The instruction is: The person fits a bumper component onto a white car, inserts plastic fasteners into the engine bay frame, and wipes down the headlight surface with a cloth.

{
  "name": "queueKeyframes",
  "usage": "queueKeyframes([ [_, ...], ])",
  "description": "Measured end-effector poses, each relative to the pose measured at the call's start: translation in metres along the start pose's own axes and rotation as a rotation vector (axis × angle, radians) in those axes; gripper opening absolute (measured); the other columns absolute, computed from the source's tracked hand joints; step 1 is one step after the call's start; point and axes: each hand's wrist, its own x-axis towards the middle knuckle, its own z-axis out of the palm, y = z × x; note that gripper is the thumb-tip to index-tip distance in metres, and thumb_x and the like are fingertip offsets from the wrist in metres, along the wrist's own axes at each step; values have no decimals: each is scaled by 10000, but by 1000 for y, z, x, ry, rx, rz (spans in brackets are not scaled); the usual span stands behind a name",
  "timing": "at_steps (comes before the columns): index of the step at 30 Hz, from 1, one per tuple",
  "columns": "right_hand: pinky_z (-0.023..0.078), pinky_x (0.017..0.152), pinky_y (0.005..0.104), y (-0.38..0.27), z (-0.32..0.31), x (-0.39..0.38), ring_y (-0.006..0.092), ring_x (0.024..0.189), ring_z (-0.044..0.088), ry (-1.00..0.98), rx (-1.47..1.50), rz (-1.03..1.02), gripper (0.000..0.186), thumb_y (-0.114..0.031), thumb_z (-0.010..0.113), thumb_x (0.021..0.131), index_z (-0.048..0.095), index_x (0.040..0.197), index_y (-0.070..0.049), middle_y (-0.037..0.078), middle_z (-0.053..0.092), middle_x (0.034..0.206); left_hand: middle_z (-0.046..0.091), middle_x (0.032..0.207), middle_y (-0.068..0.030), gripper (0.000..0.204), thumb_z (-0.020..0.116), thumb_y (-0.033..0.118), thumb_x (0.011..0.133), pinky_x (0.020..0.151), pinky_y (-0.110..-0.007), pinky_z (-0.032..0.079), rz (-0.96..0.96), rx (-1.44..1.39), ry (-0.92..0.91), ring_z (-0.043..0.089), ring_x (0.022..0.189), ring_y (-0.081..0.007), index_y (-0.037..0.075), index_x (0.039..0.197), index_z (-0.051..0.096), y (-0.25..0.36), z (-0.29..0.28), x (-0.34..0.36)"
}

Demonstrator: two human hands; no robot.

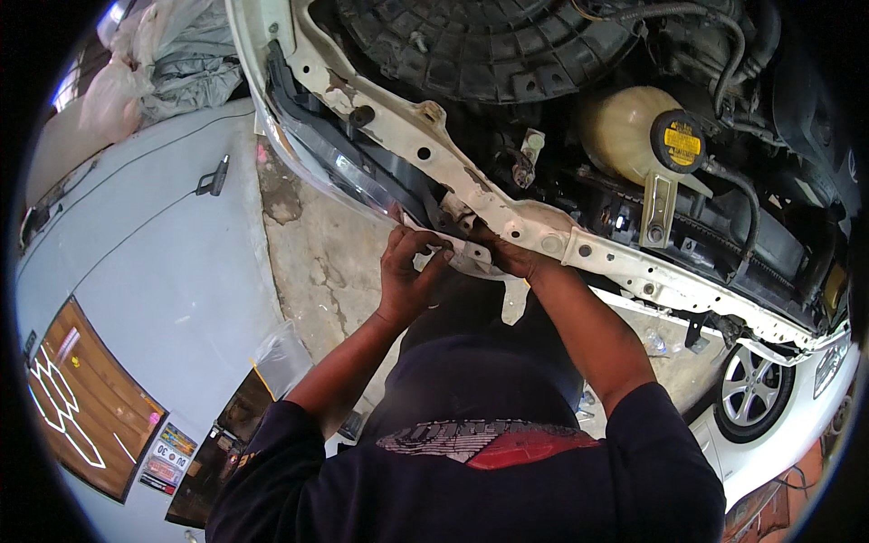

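Observation:
At the front of a car with its engine bay exposed, both my hands work beside the headlight (348, 172). My left hand (407, 271) is closed, thumb and forefinger pinched at the edge of a white bracket (477, 254) with a small hole in it. Close on its right, my right hand (513, 260) reaches in beneath the white metal crossmember (543, 237). Its fingertips are hidden there, so their grip does not show. The inner end of the headlight lies just beyond my fingers.
A cream coolant tank (625, 131) with a black cap and a round black ribbed cover (489, 45) fill the bay. At right stands a white car's wheel (753, 394). A pale blue surface (181, 235) on the left carries cables and a black tool (214, 177). Cracked concrete (317, 262) shows below.

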Motion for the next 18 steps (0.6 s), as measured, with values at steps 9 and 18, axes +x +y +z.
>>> queueKeyframes([
  [9,560,919,333,-4,-4,-7,189,1063,681,-1,-94,-54,413,-219,762,935,655,1290,-37,86,691,1249,604,905,-70,179,801,78,800,796,-348,503,-7,1,10,604,847,-215,62,950,705,1,-3,-2],
  [18,545,910,331,-16,14,-21,182,1037,673,149,-86,7,352,-130,781,902,688,1228,-35,76,711,1159,587,901,-47,188,803,65,808,779,-327,497,-24,-29,7,594,843,-193,74,976,720,2,-4,-3],
])
